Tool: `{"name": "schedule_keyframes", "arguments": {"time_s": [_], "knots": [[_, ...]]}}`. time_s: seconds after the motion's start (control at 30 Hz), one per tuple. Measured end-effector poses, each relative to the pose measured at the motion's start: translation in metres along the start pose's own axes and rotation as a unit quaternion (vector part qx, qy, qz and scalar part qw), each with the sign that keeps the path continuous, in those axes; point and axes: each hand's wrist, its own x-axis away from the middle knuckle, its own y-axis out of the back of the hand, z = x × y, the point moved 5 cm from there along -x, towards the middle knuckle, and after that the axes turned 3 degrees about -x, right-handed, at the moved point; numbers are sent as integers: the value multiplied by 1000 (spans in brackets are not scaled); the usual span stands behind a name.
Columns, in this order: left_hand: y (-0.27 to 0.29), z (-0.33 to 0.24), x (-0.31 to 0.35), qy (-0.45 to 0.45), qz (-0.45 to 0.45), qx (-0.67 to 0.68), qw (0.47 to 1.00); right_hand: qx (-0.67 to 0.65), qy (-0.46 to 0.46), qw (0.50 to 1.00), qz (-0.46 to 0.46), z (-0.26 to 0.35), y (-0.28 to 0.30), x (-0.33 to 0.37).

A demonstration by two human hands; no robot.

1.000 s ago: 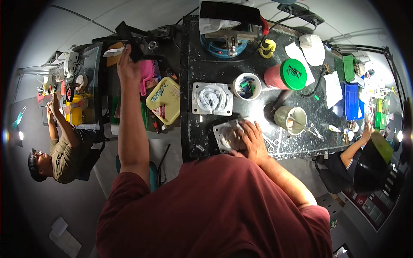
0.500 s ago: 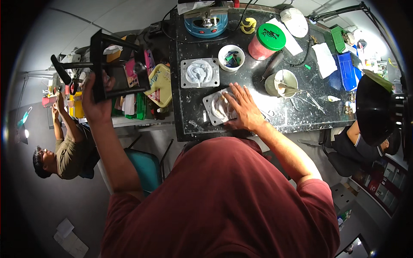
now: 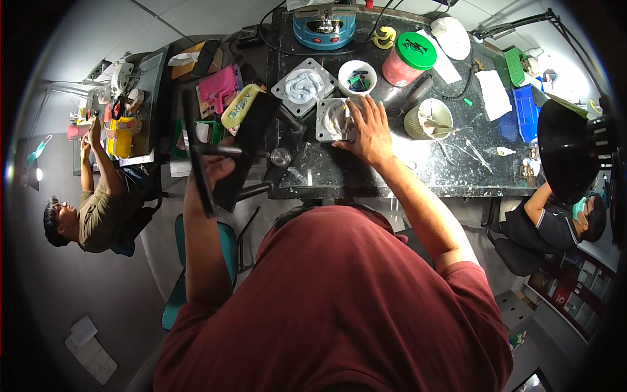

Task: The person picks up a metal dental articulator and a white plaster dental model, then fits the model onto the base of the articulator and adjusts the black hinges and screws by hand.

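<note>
My left hand (image 3: 221,171) grips a black metal flask press (image 3: 251,134), a frame with bars and a round screw plate, held tilted in the air off the bench's left edge. My right hand (image 3: 373,134) spans the right side of a square metal flask half (image 3: 324,132), its thumb by the near edge. Inside that flask half is a pale, shiny mould, partly covered by my fingers. A second flask half (image 3: 286,89) with grey-white plaster lies turned like a diamond just beyond it, close to or touching its corner.
Beyond lie a white bowl (image 3: 343,70) of small pieces, a red jar with green lid (image 3: 416,52), and a blue machine (image 3: 313,40). A ribbed cup (image 3: 416,125) with tools stands right, near a black lamp (image 3: 568,157). Two people sit either side.
The press has swung right and nearer, tilting toward the bench. My right hand has shifted the nearer flask half away from me and straightened it; the other flask half has turned.
</note>
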Motion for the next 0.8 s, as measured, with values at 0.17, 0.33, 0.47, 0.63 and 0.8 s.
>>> {"name": "schedule_keyframes", "arguments": {"time_s": [0.17, 0.33, 0.47, 0.63, 0.8], "knots": [[-14, 24, -4, 120, 9, -114, 986, 25, -39, 999, 4, 13, 15, 2], [-37, 40, -23, 116, 188, -205, 953, -314, 47, 948, 23, 38, 93, 18], [-63, 45, -31, 131, 339, -228, 903, -265, 163, 945, 98, 80, 126, 25], [-71, 55, -47, 113, 387, -238, 884, -281, 130, 932, 186, 83, 97, 28], [-51, 50, -66, 71, 277, -270, 919, -313, 70, 937, 139, 83, 83, 24]]}}
